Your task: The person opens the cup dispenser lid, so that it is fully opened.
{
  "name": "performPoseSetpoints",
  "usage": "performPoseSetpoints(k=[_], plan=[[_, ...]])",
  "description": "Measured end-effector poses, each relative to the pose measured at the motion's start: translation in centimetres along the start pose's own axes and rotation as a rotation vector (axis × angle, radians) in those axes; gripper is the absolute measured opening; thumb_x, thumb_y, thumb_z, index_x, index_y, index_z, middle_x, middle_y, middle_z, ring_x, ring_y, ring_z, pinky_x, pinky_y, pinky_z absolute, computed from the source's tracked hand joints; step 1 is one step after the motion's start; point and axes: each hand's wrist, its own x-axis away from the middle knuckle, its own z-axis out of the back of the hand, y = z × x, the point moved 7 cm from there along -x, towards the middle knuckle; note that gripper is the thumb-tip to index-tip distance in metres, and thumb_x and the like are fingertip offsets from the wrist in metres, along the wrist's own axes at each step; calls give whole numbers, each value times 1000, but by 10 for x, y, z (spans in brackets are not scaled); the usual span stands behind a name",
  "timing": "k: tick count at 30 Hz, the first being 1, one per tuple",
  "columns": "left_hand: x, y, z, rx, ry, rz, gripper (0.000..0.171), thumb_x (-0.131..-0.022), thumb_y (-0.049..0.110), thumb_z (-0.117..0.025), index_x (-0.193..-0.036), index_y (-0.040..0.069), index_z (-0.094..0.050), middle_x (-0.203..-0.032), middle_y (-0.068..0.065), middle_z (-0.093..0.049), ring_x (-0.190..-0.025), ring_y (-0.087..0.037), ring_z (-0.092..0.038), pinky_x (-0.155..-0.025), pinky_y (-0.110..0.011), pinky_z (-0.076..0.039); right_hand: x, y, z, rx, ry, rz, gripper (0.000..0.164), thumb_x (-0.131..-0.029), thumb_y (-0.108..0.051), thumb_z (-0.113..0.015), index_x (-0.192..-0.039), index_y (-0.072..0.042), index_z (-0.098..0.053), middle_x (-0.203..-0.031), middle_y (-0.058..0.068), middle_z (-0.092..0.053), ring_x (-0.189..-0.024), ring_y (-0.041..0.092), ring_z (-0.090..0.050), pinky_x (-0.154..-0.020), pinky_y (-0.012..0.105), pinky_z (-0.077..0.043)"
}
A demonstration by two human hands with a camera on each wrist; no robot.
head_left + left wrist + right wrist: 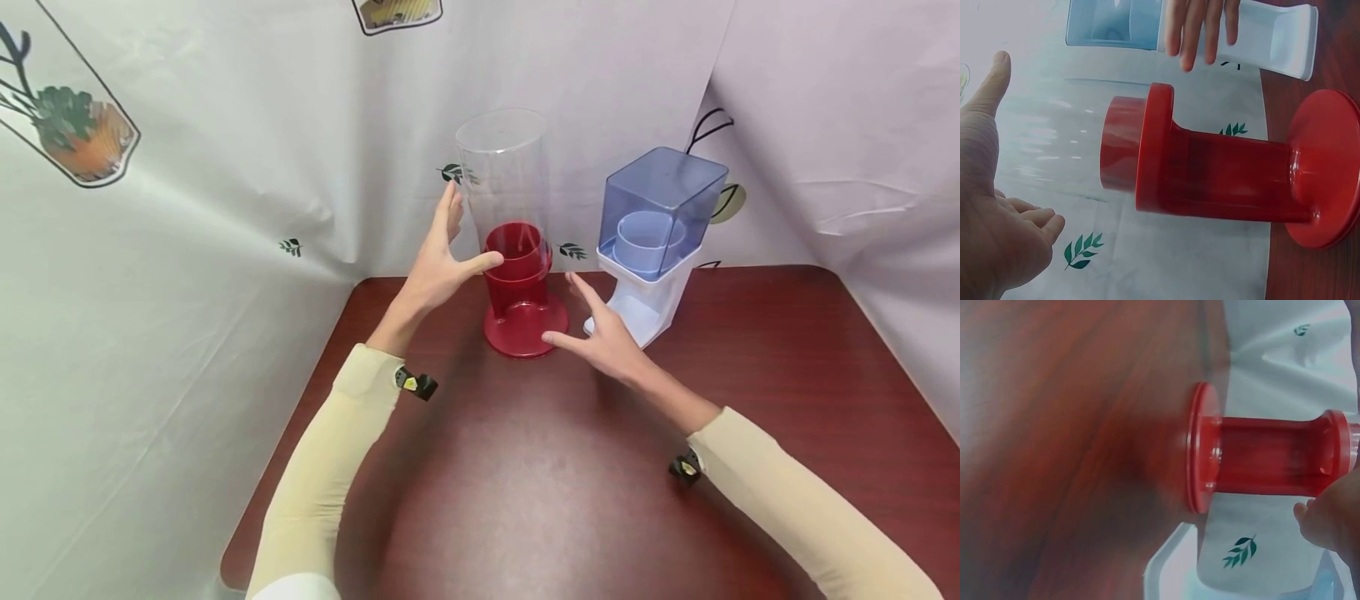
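Note:
A red stand (521, 283) with a round base and a ring-shaped top holds a tall clear cylinder (504, 179), upright near the back of the table. To its left is my left hand (438, 262), fingers straight and thumb spread; in the left wrist view a gap shows between this hand (1004, 231) and the red stand (1235, 175). My right hand (611, 342) is in front and to the right of the red stand, thumb and fingers apart, holding nothing. Just behind it stands a white holder (648, 304) topped by a translucent blue box (663, 200) with a round cup inside.
The dark red wooden table (525, 483) has a rounded edge at the back. White cloth (225, 250) with printed plants hangs behind it and along both sides. A black band (418, 383) is on the left wrist, another black band (686, 468) on the right.

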Motion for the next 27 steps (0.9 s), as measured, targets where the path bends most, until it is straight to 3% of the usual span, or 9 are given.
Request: performPoseSetpoints(k=[6,12,19,27], plan=[[-22,-28,-4,2,46,-43,117,-89,25,-85,-172,22,-2,-178,0,-14,-160,-9,-18,-128,-37,-26,-27,-6,-8,-32,43,0,109,-88,-35,-88,-171,-14,-20,-172,13,-31,-154,38,-37,-117,61,-40],[-29,-28,-9,10,93,-79,118,-88,38,-85,-172,28,-4,-177,6,-13,-158,-3,-19,-126,-37,-29,-51,-9,-12,-26,113,-9,110,-87,-39,-88,-170,-15,-20,-171,10,-33,-153,38,-38,-117,59,-41],[-39,-25,-15,56,109,-150,117,-89,31,-85,-172,23,-2,-176,-3,-21,-157,-6,-27,-125,-27,-28,-69,-11,-16,-19,167,-34,112,-86,-39,-88,-170,-11,-19,-169,11,-37,-148,34,-44,-114,54,-46],[-44,-31,-17,56,127,-100,117,-89,24,-87,-172,19,-5,-173,-9,-29,-156,-12,-32,-124,-26,-29,-85,-13,-20,-53,174,-17,104,-85,-37,-90,-165,-10,-28,-157,13,-48,-141,31,-51,-110,51,-51]])
